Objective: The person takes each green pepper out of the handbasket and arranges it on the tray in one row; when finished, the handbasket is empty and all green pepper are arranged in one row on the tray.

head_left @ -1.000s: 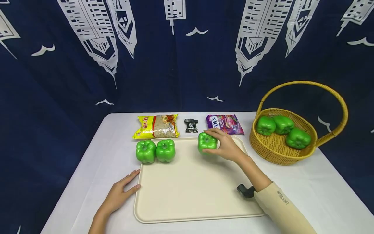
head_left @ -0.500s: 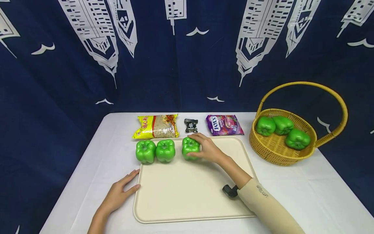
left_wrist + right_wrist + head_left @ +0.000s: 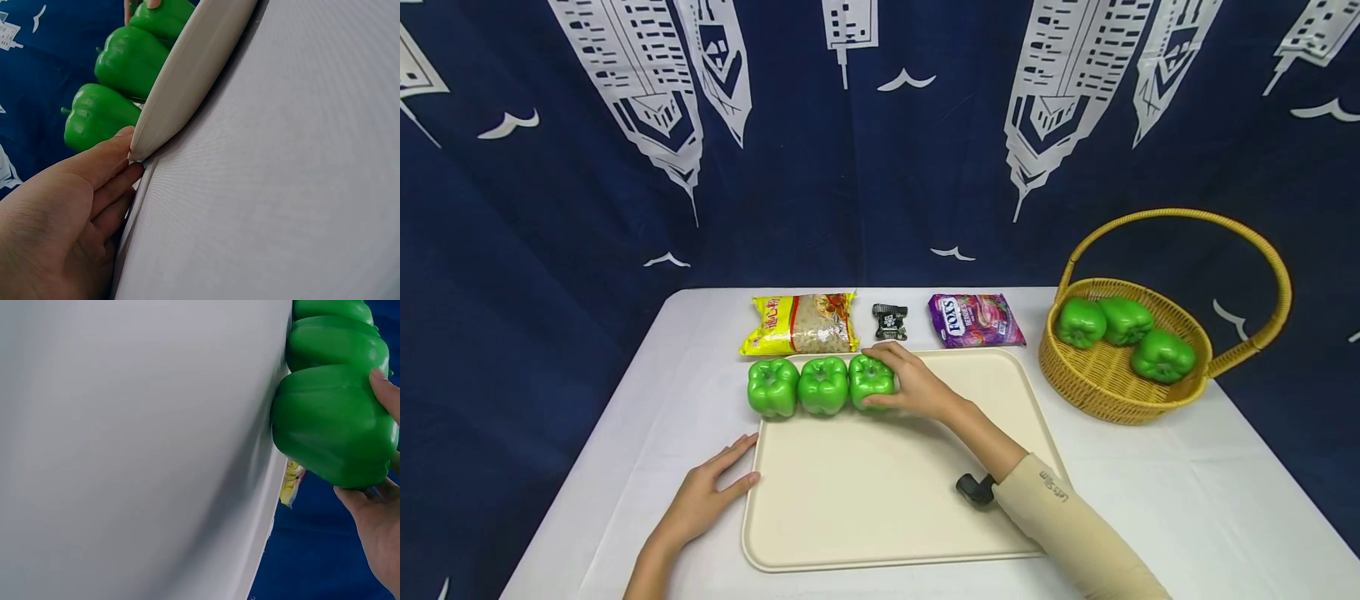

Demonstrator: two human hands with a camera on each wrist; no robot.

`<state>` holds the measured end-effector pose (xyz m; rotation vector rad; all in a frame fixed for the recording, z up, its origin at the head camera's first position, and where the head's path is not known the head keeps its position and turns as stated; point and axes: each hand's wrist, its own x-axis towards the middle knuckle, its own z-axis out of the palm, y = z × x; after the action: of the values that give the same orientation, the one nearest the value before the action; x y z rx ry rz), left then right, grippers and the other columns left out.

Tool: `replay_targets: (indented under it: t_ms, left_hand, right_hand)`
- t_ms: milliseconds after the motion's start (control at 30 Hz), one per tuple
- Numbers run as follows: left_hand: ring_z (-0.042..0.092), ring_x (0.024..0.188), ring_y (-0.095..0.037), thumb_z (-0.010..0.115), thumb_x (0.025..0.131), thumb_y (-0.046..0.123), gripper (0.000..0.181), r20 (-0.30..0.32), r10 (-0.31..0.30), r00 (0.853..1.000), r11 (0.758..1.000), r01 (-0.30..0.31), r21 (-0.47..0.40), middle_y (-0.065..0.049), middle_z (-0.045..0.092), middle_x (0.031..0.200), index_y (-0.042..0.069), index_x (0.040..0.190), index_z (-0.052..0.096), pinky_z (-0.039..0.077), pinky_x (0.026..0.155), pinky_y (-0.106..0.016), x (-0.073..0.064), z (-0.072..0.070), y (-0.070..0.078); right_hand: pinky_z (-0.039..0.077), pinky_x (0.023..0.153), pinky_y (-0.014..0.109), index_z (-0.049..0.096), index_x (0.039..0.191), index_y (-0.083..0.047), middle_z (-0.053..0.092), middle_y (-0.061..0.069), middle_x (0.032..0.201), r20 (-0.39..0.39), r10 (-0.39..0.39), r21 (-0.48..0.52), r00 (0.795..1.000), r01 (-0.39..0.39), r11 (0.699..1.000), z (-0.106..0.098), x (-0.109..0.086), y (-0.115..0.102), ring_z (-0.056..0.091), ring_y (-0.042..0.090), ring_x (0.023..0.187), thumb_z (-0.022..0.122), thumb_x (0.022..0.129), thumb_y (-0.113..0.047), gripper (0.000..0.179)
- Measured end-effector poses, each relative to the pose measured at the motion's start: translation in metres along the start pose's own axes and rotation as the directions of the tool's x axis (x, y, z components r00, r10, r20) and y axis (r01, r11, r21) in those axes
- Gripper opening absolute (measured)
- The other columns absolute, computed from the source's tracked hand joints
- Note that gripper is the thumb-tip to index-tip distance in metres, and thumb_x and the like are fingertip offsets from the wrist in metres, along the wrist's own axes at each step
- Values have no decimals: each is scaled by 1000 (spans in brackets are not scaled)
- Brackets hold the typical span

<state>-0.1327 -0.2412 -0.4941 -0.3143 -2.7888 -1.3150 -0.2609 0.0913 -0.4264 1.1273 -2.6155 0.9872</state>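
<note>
My right hand [image 3: 915, 386] holds a green bell pepper [image 3: 869, 379] between thumb and fingers at the back of the cream tray [image 3: 880, 500]. That pepper stands against a middle pepper [image 3: 822, 386], with a left pepper [image 3: 772, 388] beside it at the tray's back left corner. In the right wrist view the held pepper [image 3: 331, 425] has the thumb on one side and fingers on the other. My left hand [image 3: 703, 498] touches the tray's left edge with fairly straight fingers. The left wrist view shows its thumb and fingertips against the tray rim [image 3: 178, 87].
A wicker basket [image 3: 1093, 400] with a tall handle holds three green peppers [image 3: 1163, 356] at the right. Behind the tray lie a yellow food packet [image 3: 801, 325], a small black packet [image 3: 891, 322] and a purple FOX'S bag [image 3: 976, 320]. A patterned blue cloth [image 3: 850, 183] hangs behind.
My right hand has carried the bell pepper leftward along the tray's back until it stands against the middle one. My left hand stays at the tray's edge.
</note>
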Motion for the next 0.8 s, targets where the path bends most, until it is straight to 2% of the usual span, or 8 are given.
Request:
replay_targets:
  t_ms: [267, 433, 800]
  left_hand:
    - [34, 127, -42, 64, 85, 40, 58, -8, -4, 1000, 1000, 4, 3, -13, 41, 140, 17, 136, 48, 26, 102, -60, 0, 0, 0]
    - [34, 127, -41, 64, 85, 41, 58, -9, 1, 1000, 1000, -1, 12, -13, 42, 140, 18, 136, 48, 27, 102, -59, 0, 0, 0]
    - [34, 127, -42, 64, 85, 40, 57, -5, 9, 1000, 1000, -9, 11, -13, 41, 140, 18, 136, 48, 26, 103, -58, 0, 0, -1]
  right_hand:
    - [40, 99, 39, 40, 138, -7, 42, 9, 132, 14, 17, -17, 1000, -17, 1000, 0, -2, 0, 46, 26, 119, 78, 72, -40, 83]
    - [36, 102, 44, 34, 142, -12, 38, 9, 138, 25, 55, -9, 998, -54, 998, -3, -5, -1, 40, 28, 125, 77, 72, -44, 88]
    - [36, 102, 44, 38, 140, -11, 41, 8, 134, 34, 50, -16, 998, -50, 999, -2, -8, 3, 43, 26, 122, 78, 74, -36, 81]
